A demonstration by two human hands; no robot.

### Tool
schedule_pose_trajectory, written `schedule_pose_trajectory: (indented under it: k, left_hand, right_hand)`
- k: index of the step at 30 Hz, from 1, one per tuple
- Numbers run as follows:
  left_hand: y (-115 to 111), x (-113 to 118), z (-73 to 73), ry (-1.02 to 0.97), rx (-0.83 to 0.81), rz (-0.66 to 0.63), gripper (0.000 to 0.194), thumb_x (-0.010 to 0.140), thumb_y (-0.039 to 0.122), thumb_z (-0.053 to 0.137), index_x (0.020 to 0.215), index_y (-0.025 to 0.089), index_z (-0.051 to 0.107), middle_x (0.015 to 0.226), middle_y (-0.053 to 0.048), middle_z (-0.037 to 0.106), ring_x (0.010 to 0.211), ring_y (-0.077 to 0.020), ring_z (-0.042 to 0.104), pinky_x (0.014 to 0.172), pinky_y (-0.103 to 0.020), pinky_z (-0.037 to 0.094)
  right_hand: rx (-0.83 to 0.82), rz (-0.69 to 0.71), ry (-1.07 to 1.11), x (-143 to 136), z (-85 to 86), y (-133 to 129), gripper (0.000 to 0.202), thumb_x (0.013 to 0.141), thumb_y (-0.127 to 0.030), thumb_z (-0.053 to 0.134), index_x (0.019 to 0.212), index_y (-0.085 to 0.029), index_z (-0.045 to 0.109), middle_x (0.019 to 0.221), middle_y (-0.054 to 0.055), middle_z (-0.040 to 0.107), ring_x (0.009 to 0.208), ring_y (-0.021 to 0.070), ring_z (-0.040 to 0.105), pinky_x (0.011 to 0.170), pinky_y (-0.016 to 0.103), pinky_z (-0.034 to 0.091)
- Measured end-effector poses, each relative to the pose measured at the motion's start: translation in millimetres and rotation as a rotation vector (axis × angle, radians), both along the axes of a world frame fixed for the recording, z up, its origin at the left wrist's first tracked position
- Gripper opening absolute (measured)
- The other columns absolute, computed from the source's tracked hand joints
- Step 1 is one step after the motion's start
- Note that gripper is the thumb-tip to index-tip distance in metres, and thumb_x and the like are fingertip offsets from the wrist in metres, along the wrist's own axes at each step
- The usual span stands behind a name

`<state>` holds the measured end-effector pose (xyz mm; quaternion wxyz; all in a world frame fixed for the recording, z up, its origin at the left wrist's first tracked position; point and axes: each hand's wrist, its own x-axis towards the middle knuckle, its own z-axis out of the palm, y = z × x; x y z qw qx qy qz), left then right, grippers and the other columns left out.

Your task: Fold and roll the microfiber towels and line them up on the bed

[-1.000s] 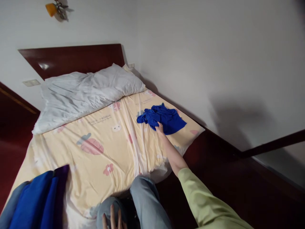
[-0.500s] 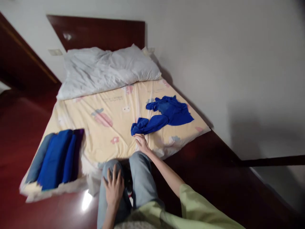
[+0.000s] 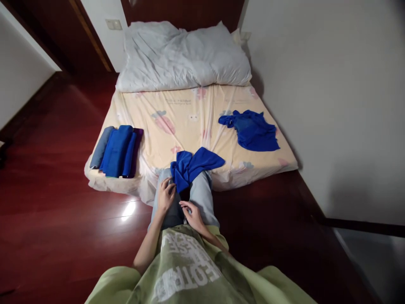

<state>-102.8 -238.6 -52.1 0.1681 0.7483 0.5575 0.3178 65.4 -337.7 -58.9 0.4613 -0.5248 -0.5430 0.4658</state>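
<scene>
A crumpled blue cloth [image 3: 196,165] lies over the bed's front edge and partly across my knees. My left hand [image 3: 166,195] is over my left thigh, fingers curled but apart, beside the cloth's lower left edge. Below the cloth, over my right thigh, is my right hand [image 3: 192,213], its fingers loosely spread and holding nothing. Another blue garment [image 3: 256,131] is spread out, wrinkled, on the right part of the bed. At the bed's front left corner, several rolled or folded cloths [image 3: 117,151] in grey-blue, blue and purple lie side by side.
A large white pillow or quilt [image 3: 186,57] lies across the head of the bed, below a dark red headboard [image 3: 177,12]. The patterned bedsheet [image 3: 152,139] hangs over the front edge. A grey wall [image 3: 319,93] borders the right side.
The nearer blue cloth is now apart from the other garment and lies closer, over my knees. My right hand has drawn back from it to my lap. The view has tilted down and turned left.
</scene>
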Motion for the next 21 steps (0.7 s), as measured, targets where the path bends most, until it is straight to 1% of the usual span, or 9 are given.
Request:
schedule_pose_trajectory:
  k: [2, 3, 5, 7, 9, 11, 14, 18, 21]
  left_hand:
    - [0, 2, -1.5, 0.046, 0.007, -0.054, 0.026, 0.102, 0.023, 0.049, 0.108, 0.017, 0.073, 0.138, -0.013, 0.064, 0.138, -0.0277, 0.053, 0.124, -0.054, 0.038]
    - [-1, 3, -2.1, 0.066, 0.018, -0.060, 0.027, 0.102, 0.020, 0.048, 0.111, 0.017, 0.073, 0.138, -0.013, 0.065, 0.138, -0.0272, 0.053, 0.124, -0.053, 0.038]
    - [-2, 6, -1.7, 0.114, 0.043, -0.066, 0.038, 0.098, 0.012, 0.044, 0.127, 0.015, 0.069, 0.145, -0.014, 0.061, 0.142, -0.0266, 0.050, 0.123, -0.051, 0.039]
    - [-3, 7, 1.4, 0.194, 0.064, -0.121, 0.056, 0.093, 0.003, 0.042, 0.144, 0.016, 0.059, 0.158, -0.013, 0.050, 0.152, -0.0266, 0.039, 0.125, -0.050, 0.037]
    - [-2, 10, 7.2, 0.295, 0.070, -0.247, 0.071, 0.086, -0.002, 0.041, 0.154, 0.018, 0.050, 0.166, -0.011, 0.040, 0.159, -0.0268, 0.027, 0.129, -0.051, 0.029]
    - [2, 16, 15.0, 0.388, 0.046, -0.408, 0.077, 0.081, -0.004, 0.043, 0.154, 0.019, 0.050, 0.169, -0.009, 0.037, 0.161, -0.0265, 0.022, 0.131, -0.051, 0.024]
    - [10, 33, 28.0, 0.483, -0.035, -0.565, 0.070, 0.079, 0.000, 0.050, 0.147, 0.016, 0.056, 0.159, -0.012, 0.051, 0.158, -0.0278, 0.028, 0.131, -0.051, 0.024]
    - [18, 54, 45.8, 0.546, -0.070, -0.547, 0.048, 0.083, 0.008, 0.059, 0.131, 0.009, 0.064, 0.127, -0.018, 0.067, 0.134, -0.0307, 0.054, 0.125, -0.050, 0.031]
    - [18, 52, 59.1, 0.573, -0.023, -0.531, 0.029, 0.088, 0.009, 0.059, 0.116, 0.011, 0.066, 0.114, -0.016, 0.067, 0.115, -0.0293, 0.059, 0.114, -0.046, 0.040]
  right_hand:
    - [-0.073, -0.008, 0.063, 0, -8.8, -7, 0.034, 0.096, -0.030, 0.058, 0.127, -0.026, 0.071, 0.118, 0.010, 0.077, 0.098, 0.0246, 0.076, 0.085, 0.040, 0.065]
    - [-0.089, -0.025, 0.082, 0, -11.0, -7, 0.035, 0.096, -0.032, 0.059, 0.129, -0.025, 0.069, 0.120, 0.011, 0.076, 0.098, 0.0244, 0.076, 0.083, 0.039, 0.065]
    - [-0.087, -0.079, 0.086, 1, -11.3, -1, 0.035, 0.096, -0.035, 0.059, 0.128, -0.024, 0.067, 0.124, 0.012, 0.074, 0.099, 0.0236, 0.076, 0.082, 0.037, 0.065]
    - [-0.055, -0.134, 0.050, 3, -8.0, 9, 0.035, 0.096, -0.034, 0.057, 0.127, -0.023, 0.066, 0.128, 0.013, 0.071, 0.101, 0.0224, 0.074, 0.083, 0.036, 0.064]
    - [-0.015, -0.177, -0.010, 6, -3.9, 17, 0.036, 0.095, -0.032, 0.055, 0.128, -0.022, 0.065, 0.131, 0.013, 0.069, 0.104, 0.0215, 0.073, 0.087, 0.036, 0.064]
    - [0.013, -0.209, -0.058, 8, -1.6, 24, 0.041, 0.093, -0.031, 0.054, 0.132, -0.019, 0.062, 0.134, 0.014, 0.066, 0.110, 0.0223, 0.070, 0.089, 0.036, 0.063]
    - [0.007, -0.237, -0.065, 11, -2.2, 33, 0.053, 0.088, -0.029, 0.057, 0.140, -0.015, 0.055, 0.138, 0.018, 0.064, 0.119, 0.0253, 0.068, 0.095, 0.039, 0.063]
    - [-0.030, -0.225, -0.059, 10, -3.9, 36, 0.068, 0.085, -0.026, 0.061, 0.150, -0.017, 0.044, 0.146, 0.020, 0.060, 0.125, 0.0277, 0.067, 0.103, 0.046, 0.060]
    - [-0.033, -0.178, -0.126, 7, -0.5, 30, 0.071, 0.084, -0.023, 0.062, 0.153, -0.019, 0.043, 0.149, 0.018, 0.059, 0.134, 0.0288, 0.062, 0.108, 0.049, 0.057]
